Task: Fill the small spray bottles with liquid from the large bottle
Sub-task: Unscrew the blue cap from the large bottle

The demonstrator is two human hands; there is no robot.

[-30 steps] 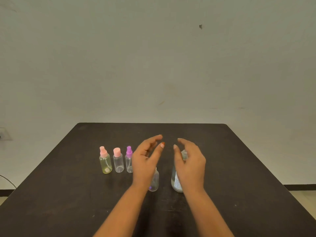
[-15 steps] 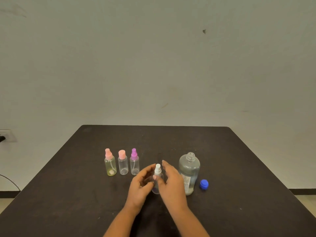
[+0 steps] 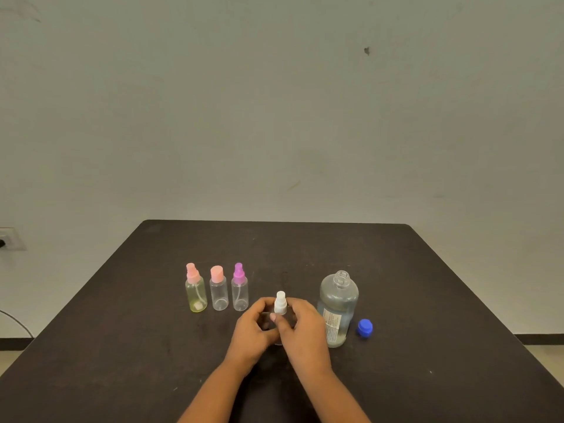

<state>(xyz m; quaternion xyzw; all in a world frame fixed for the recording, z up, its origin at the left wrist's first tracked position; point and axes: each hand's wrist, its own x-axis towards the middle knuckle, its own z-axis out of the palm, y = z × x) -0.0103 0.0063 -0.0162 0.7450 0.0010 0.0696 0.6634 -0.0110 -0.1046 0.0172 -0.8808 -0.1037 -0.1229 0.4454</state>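
Holding the white-topped spray bottle (image 3: pixel 280 302) just left of the large bottle (image 3: pixel 337 300), I have both hands curled around it. My left hand (image 3: pixel 253 328) wraps the clear body and my right hand (image 3: pixel 305 334) closes in at the neck under the spray head. Whether its base rests on the table (image 3: pixel 427 300) I cannot tell, as my fingers hide it.

It looks like a light, thin plastic thing, easy to tip, so I judge the body needs a firm steadying grip while the top is twisted at its collar.

The large bottle stands open, its blue cap (image 3: pixel 364 327) just to its right. Partly full, it will be heavier and smooth, so it is best taken around the middle. Further left of it stand three more small bottles (image 3: pixel 218 293) in a row.
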